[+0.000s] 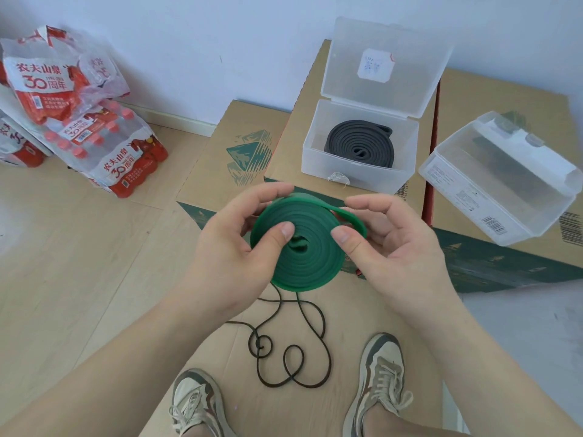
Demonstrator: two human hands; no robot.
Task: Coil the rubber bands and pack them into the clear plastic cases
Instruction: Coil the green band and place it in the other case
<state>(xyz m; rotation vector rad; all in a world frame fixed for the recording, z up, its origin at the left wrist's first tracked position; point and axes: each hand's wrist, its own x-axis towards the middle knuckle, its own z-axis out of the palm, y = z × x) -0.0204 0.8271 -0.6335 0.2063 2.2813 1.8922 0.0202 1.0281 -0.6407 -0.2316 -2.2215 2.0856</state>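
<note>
Both hands hold a green rubber band [303, 263] in the air in front of the person, wound into a flat spiral coil that faces the camera. The left hand [233, 247] grips the coil from its left side — thumb pressed on the face close to the centre, fingers curled round the top edge behind it. The right hand [394, 241] pinches the band's loose outer end, which arcs from the top of the coil over to the right; its thumb lies on the coil's right rim and its fingers curl behind the strip. Beyond the hands, an open clear plastic case [315, 152] stands on a cardboard box [287, 152], its hinged lid upright with a small white label on it, and a black rubber band [359, 143] lies coiled inside. To the right, on a neighbouring box [504, 99], a second clear case [501, 184] sits with its lid down, well apart from the hands; something dark shows through its wall, too blurred to name. Below the coil a thin black cord [293, 351] lies in loose loops on a flattened sheet of cardboard [347, 316] — between a pair of grey and cream sneakers [378, 373]. At the far left, shrink-wrapped packs of red-capped water bottles [120, 152] are stacked on the pale wood floor [79, 247] against a white wall [189, 42].
</note>
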